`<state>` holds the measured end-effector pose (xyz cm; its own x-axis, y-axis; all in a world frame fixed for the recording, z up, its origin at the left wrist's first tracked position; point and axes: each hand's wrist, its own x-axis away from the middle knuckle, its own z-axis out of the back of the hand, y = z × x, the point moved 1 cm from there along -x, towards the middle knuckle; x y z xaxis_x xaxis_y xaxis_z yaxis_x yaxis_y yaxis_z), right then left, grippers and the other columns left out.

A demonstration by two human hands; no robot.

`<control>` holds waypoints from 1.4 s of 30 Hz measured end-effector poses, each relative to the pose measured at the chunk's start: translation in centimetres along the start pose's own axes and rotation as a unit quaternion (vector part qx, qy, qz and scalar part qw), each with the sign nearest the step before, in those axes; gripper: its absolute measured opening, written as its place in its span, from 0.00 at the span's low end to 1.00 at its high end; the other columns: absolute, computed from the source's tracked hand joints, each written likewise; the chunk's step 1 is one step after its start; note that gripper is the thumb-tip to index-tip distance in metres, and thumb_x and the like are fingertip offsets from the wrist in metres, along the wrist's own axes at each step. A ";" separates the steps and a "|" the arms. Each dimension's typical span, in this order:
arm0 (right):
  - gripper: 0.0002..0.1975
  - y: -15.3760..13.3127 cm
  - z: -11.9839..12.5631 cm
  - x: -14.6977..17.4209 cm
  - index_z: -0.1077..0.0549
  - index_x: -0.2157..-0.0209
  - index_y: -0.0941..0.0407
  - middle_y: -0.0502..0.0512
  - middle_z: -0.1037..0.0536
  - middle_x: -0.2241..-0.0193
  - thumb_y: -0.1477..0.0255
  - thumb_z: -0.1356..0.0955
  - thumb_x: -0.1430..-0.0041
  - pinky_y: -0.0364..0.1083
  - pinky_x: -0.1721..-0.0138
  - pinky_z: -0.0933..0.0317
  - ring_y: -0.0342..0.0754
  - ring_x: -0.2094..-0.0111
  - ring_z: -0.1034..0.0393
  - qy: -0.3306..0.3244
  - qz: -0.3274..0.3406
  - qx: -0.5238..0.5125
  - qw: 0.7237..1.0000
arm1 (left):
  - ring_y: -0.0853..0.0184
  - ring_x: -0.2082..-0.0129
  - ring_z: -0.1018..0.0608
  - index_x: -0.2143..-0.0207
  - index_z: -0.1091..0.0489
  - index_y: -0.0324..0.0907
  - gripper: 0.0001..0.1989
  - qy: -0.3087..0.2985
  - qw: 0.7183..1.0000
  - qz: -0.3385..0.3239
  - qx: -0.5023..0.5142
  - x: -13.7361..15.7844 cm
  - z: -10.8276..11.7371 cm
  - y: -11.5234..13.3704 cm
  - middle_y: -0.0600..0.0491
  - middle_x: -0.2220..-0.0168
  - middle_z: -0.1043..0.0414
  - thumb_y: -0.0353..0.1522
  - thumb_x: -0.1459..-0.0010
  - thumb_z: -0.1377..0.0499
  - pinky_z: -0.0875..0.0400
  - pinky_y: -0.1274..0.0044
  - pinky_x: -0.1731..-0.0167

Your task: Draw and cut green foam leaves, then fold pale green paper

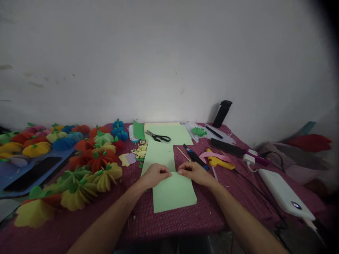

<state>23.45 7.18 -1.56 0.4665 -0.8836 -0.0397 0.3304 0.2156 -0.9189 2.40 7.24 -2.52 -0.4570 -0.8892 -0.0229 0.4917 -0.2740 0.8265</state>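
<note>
A light green sheet of paper [174,194] lies near the front of the table, its far edge pinched by both hands. My left hand [156,174] is closed, thumb and fingers pressed on that edge left of centre. Just to its right, my right hand [194,173] grips the same edge, also closed. Behind them, another pale green sheet [160,155] is spread under the left fingers, reaching back toward black-handled scissors [159,137]. Whether the near paper is one layer or folded, I cannot tell.
Colourful paper pumpkins [97,155] crowd the left side. Yellow scraps [140,151] lie beyond my left hand. On the right are a utility knife [194,155], a yellow glue gun [219,162] with its cord, a white power bank [286,194] and a black bottle [221,113] by the wall.
</note>
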 end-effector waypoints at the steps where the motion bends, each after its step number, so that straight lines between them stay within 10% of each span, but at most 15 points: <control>1: 0.12 0.2 -0.2 -0.1 0.25 0.72 0.60 0.49 0.28 0.78 0.63 0.31 0.49 0.40 0.76 0.45 0.42 0.77 0.36 0.002 -0.004 0.001 1.000 | 0.71 0.78 0.35 0.74 0.25 0.38 0.15 -0.003 1.000 0.001 0.006 0.0 -0.1 0.1 0.56 0.79 0.32 0.40 0.49 0.43 0.45 0.81 0.78; 10: 0.15 0.6 0.7 0.2 0.27 0.74 0.59 0.47 0.32 0.82 0.60 0.34 0.46 0.39 0.80 0.50 0.38 0.82 0.43 0.040 -0.025 -0.016 0.999 | 0.64 0.70 0.27 0.65 0.25 0.34 0.33 0.025 0.995 0.064 0.075 0.5 2.4 1.0 0.48 0.69 0.25 0.49 0.40 0.61 0.37 0.77 0.69; 28: 0.18 0.5 0.0 0.0 0.28 0.74 0.60 0.46 0.34 0.82 0.58 0.34 0.47 0.40 0.78 0.50 0.39 0.80 0.44 0.003 -0.044 -0.017 0.999 | 0.74 0.82 0.49 0.83 0.45 0.41 0.22 -0.056 0.997 0.034 0.049 0.1 1.2 -0.1 0.61 0.83 0.56 0.48 0.48 0.48 0.57 0.80 0.82; 42: 0.25 0.1 0.0 0.6 0.32 0.78 0.59 0.44 0.39 0.84 0.51 0.38 0.46 0.39 0.79 0.49 0.39 0.81 0.45 -0.098 -0.042 -0.011 0.994 | 0.70 0.78 0.33 0.73 0.29 0.37 0.21 -0.070 0.997 0.011 -0.021 0.5 1.9 0.0 0.56 0.78 0.33 0.45 0.44 0.50 0.42 0.81 0.79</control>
<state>23.75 6.68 -1.66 0.5893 -0.8000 0.1127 0.3581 0.1335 -0.9241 0.79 7.51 -1.51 -0.5438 -0.8357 0.0770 0.5319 -0.2722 0.8019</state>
